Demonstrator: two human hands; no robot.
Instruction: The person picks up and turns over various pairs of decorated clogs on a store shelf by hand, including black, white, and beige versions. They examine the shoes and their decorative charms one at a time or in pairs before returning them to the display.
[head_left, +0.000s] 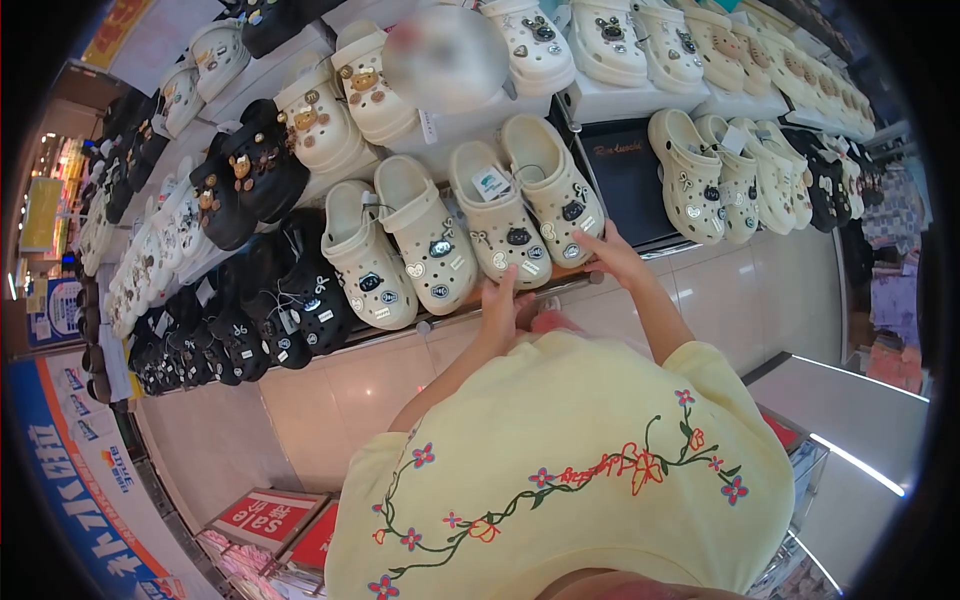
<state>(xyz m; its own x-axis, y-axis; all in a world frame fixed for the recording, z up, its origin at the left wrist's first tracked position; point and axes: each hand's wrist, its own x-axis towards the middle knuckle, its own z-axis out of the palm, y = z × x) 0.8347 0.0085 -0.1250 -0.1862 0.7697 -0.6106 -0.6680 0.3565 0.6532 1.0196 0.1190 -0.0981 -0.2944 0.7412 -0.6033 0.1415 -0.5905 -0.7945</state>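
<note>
Two cream clogs with charms are side by side at the shelf's front edge, under my hands. My left hand (500, 305) is closed at the toe of the left clog (508, 236), its thumb on top and its fingers below. A white tag lies on that clog's opening. On the toe of the right clog (563, 205) rests the thumb of my right hand (612, 254), with the fingers around its outer side. Another cream pair (430, 245) stands just to the left, touching or nearly touching the left clog.
Black clogs (310, 300) fill the lower shelf at left. White clogs (525, 45) line the upper shelf. A dark box (635, 180) lies right of my hands, then more cream clogs (690, 180). Red sale signs (268, 515) stand at lower left.
</note>
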